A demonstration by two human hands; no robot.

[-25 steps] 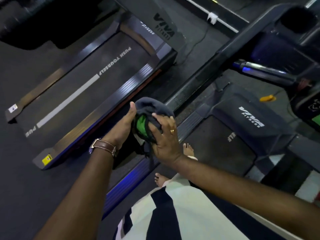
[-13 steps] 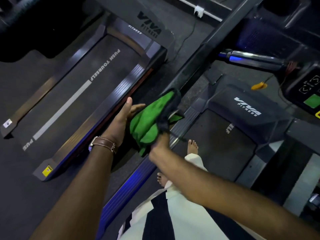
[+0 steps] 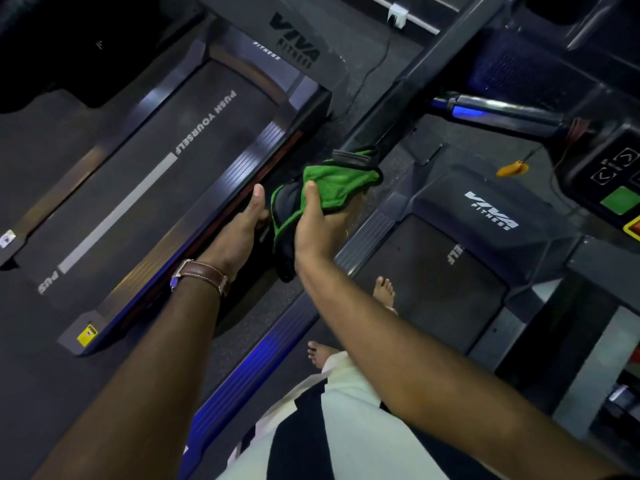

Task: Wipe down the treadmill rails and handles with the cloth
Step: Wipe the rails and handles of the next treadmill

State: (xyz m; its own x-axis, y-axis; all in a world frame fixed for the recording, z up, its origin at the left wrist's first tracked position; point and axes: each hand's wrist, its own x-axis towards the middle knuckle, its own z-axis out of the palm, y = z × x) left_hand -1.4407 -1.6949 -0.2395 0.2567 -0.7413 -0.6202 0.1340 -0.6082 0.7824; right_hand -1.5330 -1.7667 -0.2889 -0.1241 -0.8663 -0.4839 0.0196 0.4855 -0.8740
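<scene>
A green cloth [image 3: 332,188] with a dark backing is draped over the lower end of the black padded handrail [image 3: 391,112], which runs diagonally up to the right. My right hand [image 3: 315,226] grips the cloth from below, thumb pressed on the green side. To its left, my left hand [image 3: 239,233], with a brown watch strap at the wrist, holds the cloth's hanging dark fold. Its thumb points up and its fingers are hidden behind the fabric. A chrome handle [image 3: 502,110] juts out from the console at the upper right.
I stand barefoot [image 3: 384,292] on a treadmill belt [image 3: 433,282], with its blue-lit side rail [image 3: 263,362] to my left. A second treadmill [image 3: 156,188] lies parallel on the left. The console [image 3: 616,181] and an orange safety key [image 3: 512,168] are at right.
The balled-up cloth has been unfolded, green side out, and carried up onto the end of the handrail. My right hand turned under it and my left hand closed in on its lower fold.
</scene>
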